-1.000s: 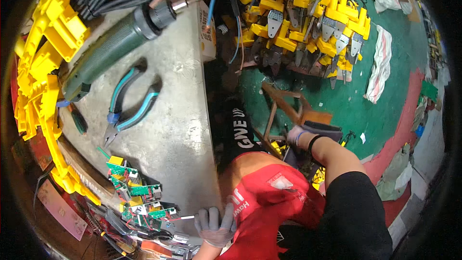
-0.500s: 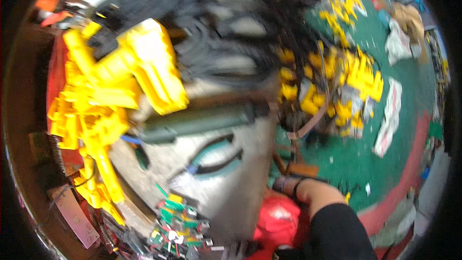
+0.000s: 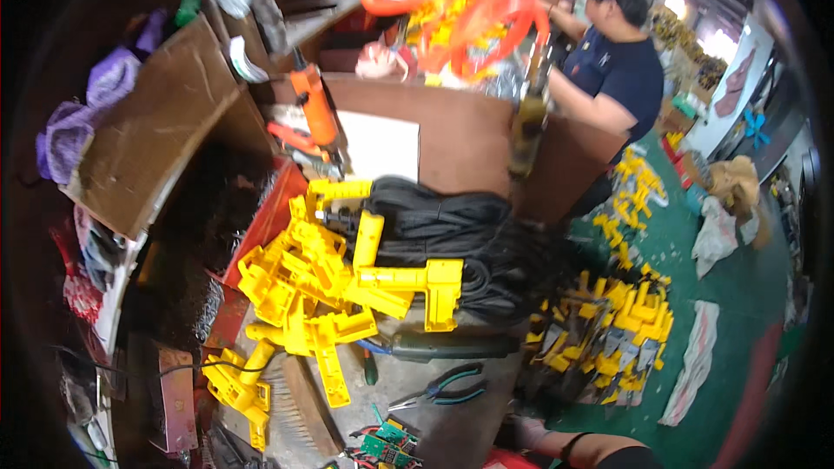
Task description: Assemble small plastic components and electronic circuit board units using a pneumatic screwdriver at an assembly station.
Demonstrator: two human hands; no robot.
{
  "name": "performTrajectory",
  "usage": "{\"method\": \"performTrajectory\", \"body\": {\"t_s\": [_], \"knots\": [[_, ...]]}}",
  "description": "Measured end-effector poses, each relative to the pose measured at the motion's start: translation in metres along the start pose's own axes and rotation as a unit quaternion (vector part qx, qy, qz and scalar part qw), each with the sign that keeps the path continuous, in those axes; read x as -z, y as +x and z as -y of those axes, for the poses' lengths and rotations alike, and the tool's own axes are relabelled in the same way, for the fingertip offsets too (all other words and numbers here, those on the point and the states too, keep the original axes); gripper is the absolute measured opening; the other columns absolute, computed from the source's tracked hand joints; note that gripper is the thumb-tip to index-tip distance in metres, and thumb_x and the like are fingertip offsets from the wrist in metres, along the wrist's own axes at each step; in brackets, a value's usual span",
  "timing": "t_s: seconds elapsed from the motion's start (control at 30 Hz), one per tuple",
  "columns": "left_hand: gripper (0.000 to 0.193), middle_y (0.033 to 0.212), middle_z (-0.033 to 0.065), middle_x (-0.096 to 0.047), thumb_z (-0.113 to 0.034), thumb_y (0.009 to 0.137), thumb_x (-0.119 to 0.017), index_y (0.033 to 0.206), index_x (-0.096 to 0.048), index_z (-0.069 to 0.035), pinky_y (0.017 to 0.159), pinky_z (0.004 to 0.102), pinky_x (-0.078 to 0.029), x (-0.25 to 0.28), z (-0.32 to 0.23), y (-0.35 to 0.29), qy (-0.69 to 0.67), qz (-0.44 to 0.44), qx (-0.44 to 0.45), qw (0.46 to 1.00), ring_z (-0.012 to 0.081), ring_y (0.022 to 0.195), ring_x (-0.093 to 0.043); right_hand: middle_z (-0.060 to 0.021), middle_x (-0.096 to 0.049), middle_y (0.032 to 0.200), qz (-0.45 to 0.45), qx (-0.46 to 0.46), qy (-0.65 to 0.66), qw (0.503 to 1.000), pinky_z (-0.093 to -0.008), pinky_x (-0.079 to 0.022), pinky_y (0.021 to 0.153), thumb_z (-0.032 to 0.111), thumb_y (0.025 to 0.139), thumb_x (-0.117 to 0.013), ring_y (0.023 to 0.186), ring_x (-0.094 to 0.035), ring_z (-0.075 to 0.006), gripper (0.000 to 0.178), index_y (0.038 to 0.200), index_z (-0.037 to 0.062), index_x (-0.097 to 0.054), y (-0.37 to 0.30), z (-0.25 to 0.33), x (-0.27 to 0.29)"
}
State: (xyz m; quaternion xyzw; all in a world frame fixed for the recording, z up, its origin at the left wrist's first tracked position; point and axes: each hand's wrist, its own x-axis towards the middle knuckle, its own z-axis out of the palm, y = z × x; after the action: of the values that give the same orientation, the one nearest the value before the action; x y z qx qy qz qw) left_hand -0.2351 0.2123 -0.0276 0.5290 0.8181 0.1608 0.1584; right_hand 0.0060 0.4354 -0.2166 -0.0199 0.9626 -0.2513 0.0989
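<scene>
Clearly, yellow plastic housings (image 3: 314,252) crowd the grey worktop (image 3: 460,434) beside green floor (image 3: 737,313).

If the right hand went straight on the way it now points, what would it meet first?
Likely the right edge of the grey workbench: the right hand points leftward toward it. Depth is unclear, so the hand might pass below the top.
</scene>
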Motion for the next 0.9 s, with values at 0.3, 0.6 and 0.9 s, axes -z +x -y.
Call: {"method": "performTrajectory", "body": {"t_s": [0.3, 0.6, 0.9], "knots": [[0.037, 0.101, 0.0209, -0.065, -0.037, 0.089, -0.058, 0.116, -0.065, -0.012, 0.083, 0.0441, -0.049, 0.099, -0.061, -0.059, -0.183, 0.124, 0.053, 0.974, 0.0318, 0.094, -0.063, -0.0156, -0.065, 0.083, -0.157, -0.260, 0.073, 0.950, -0.0336, -0.051, 0.067, 0.024, 0.086, -0.061, 0.072, -0.063, -0.0279, 0.021, 0.089, 0.0043, -0.065, 0.040, 0.062, 0.514], [0.033, 0.109, 0.0168, -0.066, -0.021, 0.088, -0.059, 0.118, -0.063, -0.008, 0.085, 0.0397, -0.049, 0.226, -0.079, 0.055, -0.122, 0.097, 0.256, 0.954, 0.0334, 0.102, -0.061, -0.0103, -0.061, 0.093, -0.610, 0.125, 0.091, 0.777, -0.0292, -0.046, 0.082, 0.012, 0.088, -0.062, 0.086, -0.060, -0.0186, 0.023, 0.107, -0.0008, -0.060, 0.189, 0.138, 0.777], [0.031, 0.089, 0.0138, -0.065, -0.006, 0.077, -0.066, 0.108, -0.066, -0.008, 0.070, 0.0406, -0.051, 0.459, -0.135, 0.186, 0.103, -0.368, 0.007, 0.924, 0.0321, 0.081, -0.063, -0.0266, -0.066, 0.082, -0.458, 0.067, 0.079, 0.883, -0.0447, -0.049, 0.077, 0.058, 0.080, -0.057, 0.081, -0.067, -0.0363, 0.061, 0.087, -0.0006, -0.070, 0.303, 0.134, 0.889]]}}
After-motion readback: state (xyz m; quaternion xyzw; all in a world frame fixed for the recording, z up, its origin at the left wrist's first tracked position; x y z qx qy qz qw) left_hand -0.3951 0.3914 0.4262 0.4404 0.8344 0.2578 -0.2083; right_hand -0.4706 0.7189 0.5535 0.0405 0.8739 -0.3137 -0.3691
